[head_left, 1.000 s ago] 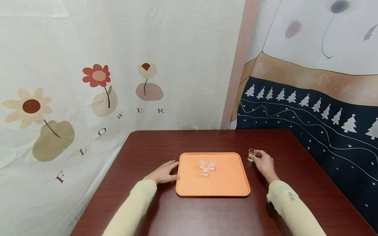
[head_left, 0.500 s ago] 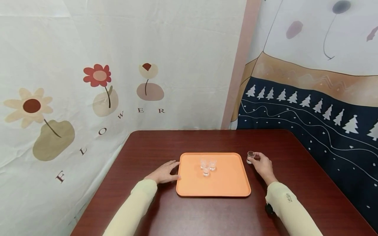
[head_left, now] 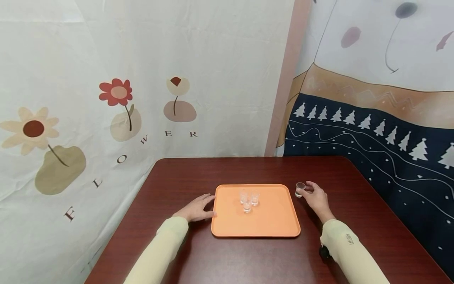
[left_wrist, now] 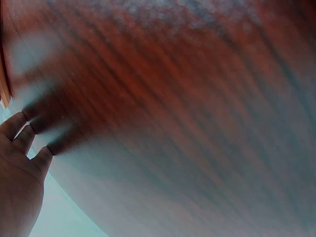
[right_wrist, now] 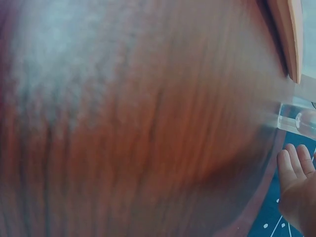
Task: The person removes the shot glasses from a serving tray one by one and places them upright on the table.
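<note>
A small clear shot glass [head_left: 300, 189] stands just off the right edge of the orange tray [head_left: 269, 225]. My right hand [head_left: 317, 199] holds this glass from the right, thumb across its near side and index finger at its far right. In the right wrist view, the glass [right_wrist: 296, 119] shows partly, beyond the extended fingers of the right hand [right_wrist: 298, 192]. Three similar shot glasses [head_left: 247, 206] are grouped on the tray, left of its middle. At the tray's left rim my left hand [head_left: 195, 209] rests with spread, relaxed fingers; its fingertips and thumb touch the rim.
A dark red-brown table [head_left: 227, 260] with rounded far corners lies under everything. Behind it hangs a white cloth [head_left: 227, 79] printed with flowers and letters. A dark blue cloth [head_left: 354, 142] with white trees runs along the right side.
The shot glass at my right hand has shifted slightly left and nearer to me, with the thumb following. My left hand and the tray have stayed in place.
</note>
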Action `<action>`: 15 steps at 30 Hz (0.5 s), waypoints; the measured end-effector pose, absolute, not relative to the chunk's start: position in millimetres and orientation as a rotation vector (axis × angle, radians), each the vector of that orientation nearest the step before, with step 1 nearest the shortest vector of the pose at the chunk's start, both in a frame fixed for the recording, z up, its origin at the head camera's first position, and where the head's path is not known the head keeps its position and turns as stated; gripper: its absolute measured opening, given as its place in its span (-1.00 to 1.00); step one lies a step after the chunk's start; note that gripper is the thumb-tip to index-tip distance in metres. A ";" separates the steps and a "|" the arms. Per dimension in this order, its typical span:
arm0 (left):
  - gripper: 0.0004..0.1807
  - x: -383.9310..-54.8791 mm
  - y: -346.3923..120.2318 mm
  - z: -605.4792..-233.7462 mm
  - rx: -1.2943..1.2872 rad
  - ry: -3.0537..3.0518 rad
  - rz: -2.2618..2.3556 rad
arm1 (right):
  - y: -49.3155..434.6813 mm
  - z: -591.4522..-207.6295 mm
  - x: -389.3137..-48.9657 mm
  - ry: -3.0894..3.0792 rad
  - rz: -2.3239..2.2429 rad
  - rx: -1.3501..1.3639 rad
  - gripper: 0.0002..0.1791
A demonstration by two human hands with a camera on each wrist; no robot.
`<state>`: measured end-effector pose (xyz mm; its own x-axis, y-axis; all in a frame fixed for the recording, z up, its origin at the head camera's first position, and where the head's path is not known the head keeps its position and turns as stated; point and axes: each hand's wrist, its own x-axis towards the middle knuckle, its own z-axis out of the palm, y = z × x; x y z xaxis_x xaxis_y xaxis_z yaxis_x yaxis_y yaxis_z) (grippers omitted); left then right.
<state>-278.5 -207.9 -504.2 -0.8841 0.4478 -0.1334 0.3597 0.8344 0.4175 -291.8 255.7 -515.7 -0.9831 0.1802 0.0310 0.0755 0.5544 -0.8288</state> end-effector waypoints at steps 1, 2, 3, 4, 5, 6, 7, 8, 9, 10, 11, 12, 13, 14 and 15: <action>-0.14 -278.6 -207.9 -504.7 0.617 2.788 0.568 | 256.3 -514.4 -291.4 -2.659 1.423 -0.218 -0.19; -0.14 -278.8 -207.9 -505.1 0.612 2.787 0.569 | 256.6 -513.2 -291.0 -2.645 1.428 -0.226 -0.18; -0.13 -278.8 -207.9 -505.3 0.609 2.785 0.570 | 257.0 -512.3 -291.0 -2.637 1.428 -0.225 -0.17; -0.13 -278.9 -207.8 -505.6 0.605 2.784 0.567 | 257.4 -511.1 -290.9 -2.627 1.425 -0.226 -0.16; -0.13 -279.1 -207.8 -505.6 0.600 2.782 0.567 | 257.6 -509.8 -290.9 -2.618 1.428 -0.230 -0.16; -0.13 -279.2 -207.9 -505.9 0.600 2.782 0.566 | 257.9 -508.5 -290.8 -2.608 1.436 -0.236 -0.16; -0.12 -279.3 -208.0 -506.3 0.599 2.782 0.567 | 258.0 -506.8 -290.6 -2.601 1.435 -0.237 -0.16; -0.13 -279.4 -208.1 -506.6 0.600 2.783 0.564 | 258.0 -505.1 -290.6 -2.594 1.435 -0.241 -0.15; -0.13 -279.3 -208.2 -506.6 0.600 2.782 0.564 | 258.0 -503.1 -290.6 -2.593 1.435 -0.237 -0.16; -0.13 -279.3 -208.2 -506.6 0.600 2.783 0.564 | 257.9 -500.8 -290.7 -2.584 1.437 -0.241 -0.16; -0.13 -279.4 -208.2 -506.6 0.603 2.785 0.569 | 257.6 -498.4 -290.6 -2.577 1.438 -0.243 -0.16; -0.14 -279.3 -208.2 -506.3 0.603 2.786 0.573 | 257.1 -495.9 -290.6 -2.569 1.436 -0.243 -0.16; -0.14 -279.2 -208.1 -506.1 0.601 2.787 0.575 | 256.6 -493.3 -290.9 -2.559 1.436 -0.242 -0.17; -0.14 -279.3 -207.9 -506.0 0.601 2.787 0.575 | 256.1 -491.0 -291.0 -2.547 1.436 -0.243 -0.17; -0.14 -279.3 -207.7 -505.6 0.599 2.787 0.578 | 255.3 -488.5 -291.1 -2.536 1.434 -0.240 -0.18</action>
<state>-279.3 -207.7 -505.6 -0.8894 0.4352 -0.1401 0.3435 0.8383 0.4233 -291.1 255.3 -488.5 -0.9630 0.2469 0.1079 0.0348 0.5110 -0.8589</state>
